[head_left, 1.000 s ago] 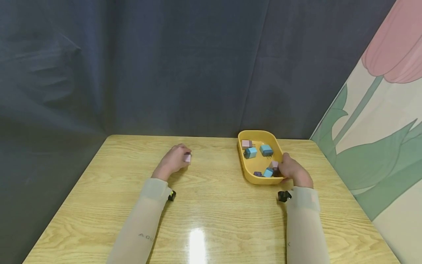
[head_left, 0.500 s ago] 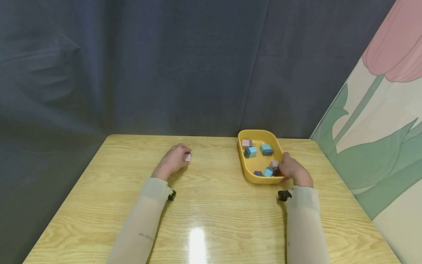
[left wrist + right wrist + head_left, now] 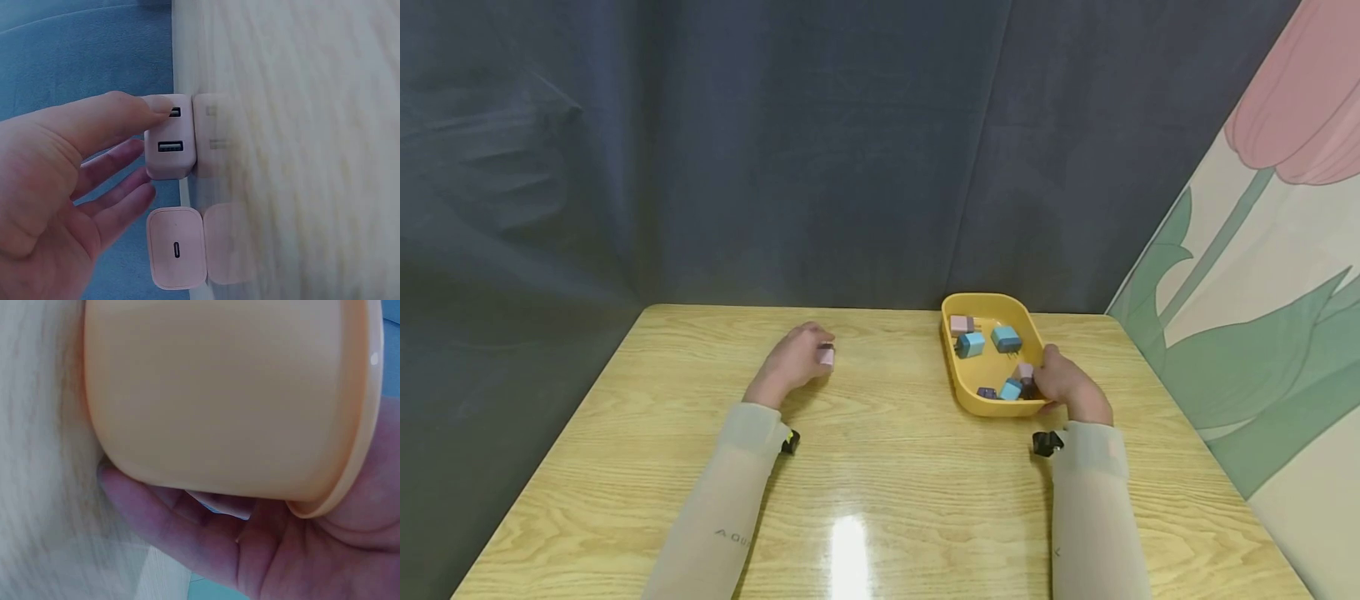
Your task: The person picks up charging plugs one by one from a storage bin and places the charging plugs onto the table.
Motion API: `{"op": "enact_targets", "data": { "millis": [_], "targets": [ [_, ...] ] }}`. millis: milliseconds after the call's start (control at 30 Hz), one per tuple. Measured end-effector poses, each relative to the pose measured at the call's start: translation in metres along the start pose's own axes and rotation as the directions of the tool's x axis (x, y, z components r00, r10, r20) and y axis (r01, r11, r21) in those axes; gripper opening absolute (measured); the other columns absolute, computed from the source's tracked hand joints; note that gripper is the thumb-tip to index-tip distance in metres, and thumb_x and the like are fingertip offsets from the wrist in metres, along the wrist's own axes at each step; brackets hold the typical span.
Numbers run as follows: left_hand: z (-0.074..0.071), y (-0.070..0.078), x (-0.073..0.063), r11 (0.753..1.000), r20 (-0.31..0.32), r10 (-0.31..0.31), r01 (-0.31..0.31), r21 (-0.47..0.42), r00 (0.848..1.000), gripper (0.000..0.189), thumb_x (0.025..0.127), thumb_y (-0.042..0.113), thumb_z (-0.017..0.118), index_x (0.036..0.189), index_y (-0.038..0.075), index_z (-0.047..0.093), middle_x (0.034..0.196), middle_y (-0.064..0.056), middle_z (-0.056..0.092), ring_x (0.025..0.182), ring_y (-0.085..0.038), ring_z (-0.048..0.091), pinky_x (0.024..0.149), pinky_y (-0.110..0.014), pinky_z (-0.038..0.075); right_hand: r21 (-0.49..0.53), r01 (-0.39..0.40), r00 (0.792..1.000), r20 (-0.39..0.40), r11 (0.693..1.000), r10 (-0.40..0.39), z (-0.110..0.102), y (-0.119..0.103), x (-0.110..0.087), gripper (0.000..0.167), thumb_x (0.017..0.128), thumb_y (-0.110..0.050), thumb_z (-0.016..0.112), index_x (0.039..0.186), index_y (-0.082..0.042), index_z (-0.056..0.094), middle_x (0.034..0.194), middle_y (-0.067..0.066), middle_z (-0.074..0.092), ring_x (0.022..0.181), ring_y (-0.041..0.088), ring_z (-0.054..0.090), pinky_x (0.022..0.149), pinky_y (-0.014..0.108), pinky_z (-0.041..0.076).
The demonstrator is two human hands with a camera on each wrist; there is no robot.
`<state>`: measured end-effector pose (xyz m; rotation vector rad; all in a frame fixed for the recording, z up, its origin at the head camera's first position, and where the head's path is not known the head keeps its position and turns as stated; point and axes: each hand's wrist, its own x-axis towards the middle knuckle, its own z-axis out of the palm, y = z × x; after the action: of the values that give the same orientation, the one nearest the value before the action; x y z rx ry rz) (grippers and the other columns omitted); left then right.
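Note:
My left hand is at the left-centre of the wooden table, with its thumb and fingers about a pale pink plug charger. In the left wrist view the thumb tip presses beside the upper of its two USB ports. Just apart from it stands a second pink charger with one small slot. On the right, my right hand grips the near right corner of a yellow plastic bin, thumb at the rim. In the right wrist view its fingers curl along the outer wall, partly hidden.
Inside the bin lie several chargers: a pink one, blue ones, another pink one near my right thumb and a small dark one. A dark curtain hangs behind the table; a flower-painted wall flanks its right side.
Both hands keep almost the same place and hold. The charger at my left fingertips appears to have turned very slightly. The bin stays put.

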<state>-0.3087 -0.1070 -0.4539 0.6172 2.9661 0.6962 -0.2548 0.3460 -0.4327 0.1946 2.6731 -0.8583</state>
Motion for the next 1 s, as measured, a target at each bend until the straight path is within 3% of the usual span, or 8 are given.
{"op": "enact_targets", "data": {
  "millis": [433, 633, 800, 1000],
  "targets": [
    [-0.009, 0.000, -0.004, 0.998, 0.003, -0.017, 0.017, -0.053, 1.000, 0.064, 0.094, 0.017, 0.086, 0.153, 0.005, 0.062, 0.156, -0.018, 0.060, 0.142, -0.040, 0.059, 0.116, -0.053, 0.055, -0.023, 0.008, 1.000, -0.004, 1.000, -0.008, -0.001, -0.003, -0.003, 0.042, 0.109, -0.008, 0.032, 0.142, 0.017, 0.031, 0.111, 0.029, 0.054, 0.086, 0.030, 0.066, 0.069, 0.036, 0.064],
    [-0.015, -0.006, -0.007, 0.996, 0.007, 0.000, 0.001, -0.091, 1.000, 0.065, 0.094, 0.014, 0.087, 0.153, 0.005, 0.061, 0.160, -0.018, 0.057, 0.148, -0.041, 0.055, 0.121, -0.055, 0.052, -0.014, 0.007, 1.000, 0.002, 1.000, -0.007, -0.001, -0.002, -0.002, 0.040, 0.110, -0.009, 0.032, 0.142, 0.016, 0.031, 0.114, 0.030, 0.053, 0.090, 0.031, 0.065, 0.071, 0.037, 0.066],
    [-0.027, -0.016, -0.013, 0.990, 0.010, -0.015, 0.016, -0.138, 1.000, 0.062, 0.097, 0.002, 0.077, 0.156, 0.007, 0.059, 0.166, -0.017, 0.052, 0.154, -0.042, 0.050, 0.126, -0.059, 0.046, -0.010, 0.004, 1.000, -0.001, 1.000, -0.004, -0.001, -0.002, -0.001, 0.041, 0.113, -0.012, 0.033, 0.144, 0.016, 0.030, 0.119, 0.031, 0.052, 0.094, 0.033, 0.066, 0.072, 0.038, 0.067],
    [-0.037, -0.027, -0.020, 0.981, 0.017, -0.043, 0.045, -0.188, 0.999, 0.056, 0.105, 0.004, 0.064, 0.160, 0.009, 0.054, 0.169, -0.016, 0.047, 0.146, -0.040, 0.055, 0.114, -0.056, 0.052, -0.013, 0.000, 1.000, 0.004, 1.000, 0.000, 0.000, -0.001, 0.000, 0.043, 0.114, -0.013, 0.033, 0.146, 0.016, 0.029, 0.120, 0.032, 0.052, 0.095, 0.034, 0.065, 0.073, 0.037, 0.066]
  ]
}}
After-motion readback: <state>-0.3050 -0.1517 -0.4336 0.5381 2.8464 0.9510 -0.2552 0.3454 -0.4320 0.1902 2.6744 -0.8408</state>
